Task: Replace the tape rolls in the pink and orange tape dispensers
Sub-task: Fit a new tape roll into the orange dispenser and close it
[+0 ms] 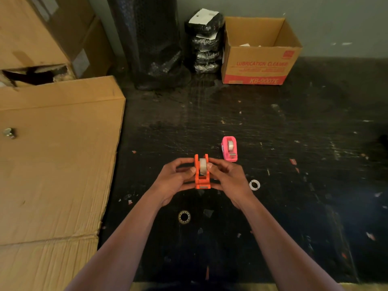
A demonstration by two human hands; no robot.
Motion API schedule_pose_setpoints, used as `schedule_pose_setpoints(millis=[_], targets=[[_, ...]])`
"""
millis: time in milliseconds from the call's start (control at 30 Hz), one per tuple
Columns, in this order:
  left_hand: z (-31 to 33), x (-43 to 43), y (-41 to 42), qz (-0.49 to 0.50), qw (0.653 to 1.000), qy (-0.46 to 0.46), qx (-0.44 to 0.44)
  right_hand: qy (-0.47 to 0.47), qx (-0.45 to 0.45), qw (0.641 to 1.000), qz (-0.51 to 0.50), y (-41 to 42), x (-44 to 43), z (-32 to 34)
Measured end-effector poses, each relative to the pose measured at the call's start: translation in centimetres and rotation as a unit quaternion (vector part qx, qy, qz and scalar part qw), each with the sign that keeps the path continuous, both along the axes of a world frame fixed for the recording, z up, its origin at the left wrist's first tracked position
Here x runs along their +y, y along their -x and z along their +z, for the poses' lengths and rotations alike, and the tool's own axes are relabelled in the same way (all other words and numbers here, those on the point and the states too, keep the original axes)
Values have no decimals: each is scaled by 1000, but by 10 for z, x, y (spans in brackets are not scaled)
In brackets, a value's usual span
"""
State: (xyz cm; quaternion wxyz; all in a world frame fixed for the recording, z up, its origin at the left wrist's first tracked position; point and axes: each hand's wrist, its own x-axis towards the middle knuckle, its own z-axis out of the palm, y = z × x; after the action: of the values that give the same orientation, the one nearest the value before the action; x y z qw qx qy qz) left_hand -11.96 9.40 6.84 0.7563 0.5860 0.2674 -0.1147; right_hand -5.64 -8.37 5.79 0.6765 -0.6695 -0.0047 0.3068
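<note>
Seating a clear tape roll (203, 164) into orange tape dispenser (202, 172), centre frame: left hand (176, 180) and right hand (227, 177) both closed on it above the tabletop (273, 133). Pink tape dispenser (229, 148), loaded, stands just beyond. Advice: press evenly until the hub seats.

You hold a bright orange dispenser (202, 177) with a cloudy clear tape roll (203, 164) in it. At one o'clock from it sits a hot pink dispenser (229, 149), its own roll (231, 144) greyish clear. The surface (273, 133) is black, scratched with pale streaks and flecked with white and red scraps. At four o'clock lies a white ring (254, 184); at seven o'clock, a dull beige ring (184, 217). At twelve o'clock stands a tan box (260, 53) with red lettering.
</note>
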Motion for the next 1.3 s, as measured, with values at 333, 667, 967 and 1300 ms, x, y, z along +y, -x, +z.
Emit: schedule_pose_setpoints(millis=[333, 667, 967, 1300], targets=[[-19, 9, 0, -9, 1000, -13, 5, 60, -42, 997, 12, 0, 6, -15], [-64, 4, -3, 20, 995, -67, 73, 134, -4, 988, 77, -1, 17, -61], [-105, 1, -13, 3, 979, -160, 126, 253, -63, 956, 138, -4, 29, -89], [-102, -13, -3, 49, 935, -349, 52, 290, -117, 932, 181, -13, 27, -96]])
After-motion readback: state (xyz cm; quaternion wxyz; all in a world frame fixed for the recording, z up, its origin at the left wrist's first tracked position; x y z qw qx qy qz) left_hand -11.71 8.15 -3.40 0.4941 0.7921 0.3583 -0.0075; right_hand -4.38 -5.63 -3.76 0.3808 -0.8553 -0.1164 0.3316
